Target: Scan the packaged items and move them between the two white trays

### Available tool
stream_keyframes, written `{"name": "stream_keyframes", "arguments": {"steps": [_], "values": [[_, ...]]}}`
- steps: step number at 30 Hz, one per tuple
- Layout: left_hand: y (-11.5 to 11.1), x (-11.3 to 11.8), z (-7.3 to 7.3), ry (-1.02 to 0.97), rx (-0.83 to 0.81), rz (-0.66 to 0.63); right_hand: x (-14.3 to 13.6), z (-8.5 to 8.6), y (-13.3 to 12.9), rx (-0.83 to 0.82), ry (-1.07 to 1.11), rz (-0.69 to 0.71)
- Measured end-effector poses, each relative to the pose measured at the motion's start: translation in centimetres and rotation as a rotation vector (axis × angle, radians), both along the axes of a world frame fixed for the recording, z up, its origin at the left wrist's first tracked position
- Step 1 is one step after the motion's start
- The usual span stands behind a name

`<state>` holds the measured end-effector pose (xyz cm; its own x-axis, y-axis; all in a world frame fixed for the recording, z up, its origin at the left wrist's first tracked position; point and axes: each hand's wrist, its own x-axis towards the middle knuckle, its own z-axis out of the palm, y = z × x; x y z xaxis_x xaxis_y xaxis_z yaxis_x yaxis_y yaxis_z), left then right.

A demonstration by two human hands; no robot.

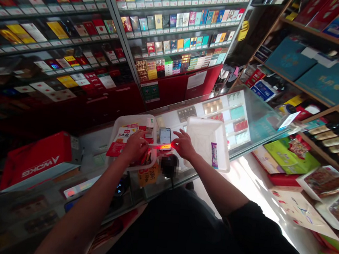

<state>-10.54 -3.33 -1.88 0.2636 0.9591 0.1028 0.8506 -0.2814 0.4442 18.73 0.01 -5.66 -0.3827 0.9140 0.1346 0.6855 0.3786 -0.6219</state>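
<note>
Packet (165, 146) spans the gap between left hand (135, 145) and right hand (184, 145), fingers pinching either end. Phone (165, 136) shows just behind it.

Strip (165, 146): white toward the left end, orange-yellow in the middle, glowing red toward the right. Tub (134, 119): translucent white. Packets (116, 145) inside it: mainly red and white. Tray (206, 139): plain white. Bar (214, 155) inside it: purple wrapper with paler markings. Phone (165, 136): dark edge, pale screen. Card (148, 175): orange-yellow, marked with dark writing. Carton (41, 162): red with white lettering; grey end face. Sleeve (245, 215): solid black. Gift box (288, 56): teal. Lower cabinet panel (198, 83): solid red around a white sheet.
</note>
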Motion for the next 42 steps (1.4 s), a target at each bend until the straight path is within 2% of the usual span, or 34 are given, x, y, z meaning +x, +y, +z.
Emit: {"name": "stream_keyframes", "arguments": {"steps": [5,11,18,22,29,36,42], "values": [[-1.9,-0.9,0.8,0.105,-0.004,0.036,-1.7,1.3,1.0,0.013,-0.004,0.040],[-4.8,-2.2,0.8,0.180,-0.023,0.122,-5.1,2.7,2.2,0.048,-0.046,0.113],[-8.1,-2.4,0.9,0.239,0.027,0.233,-9.8,3.2,3.2,0.088,-0.169,0.226],[-9.4,-2.8,0.5,0.206,0.010,0.328,-12.5,3.5,3.5,0.125,-0.198,0.284],[-10.1,-3.7,-0.8,0.191,0.004,0.392,-15.3,3.5,3.5,0.135,-0.308,0.325],[-10.0,-3.6,-1.1,0.145,-0.072,0.454,-16.8,4.3,3.0,0.128,-0.363,0.286],[-9.8,-3.9,-2.0,0.142,-0.024,0.465,-17.5,4.7,2.2,0.113,-0.389,0.257]]}}
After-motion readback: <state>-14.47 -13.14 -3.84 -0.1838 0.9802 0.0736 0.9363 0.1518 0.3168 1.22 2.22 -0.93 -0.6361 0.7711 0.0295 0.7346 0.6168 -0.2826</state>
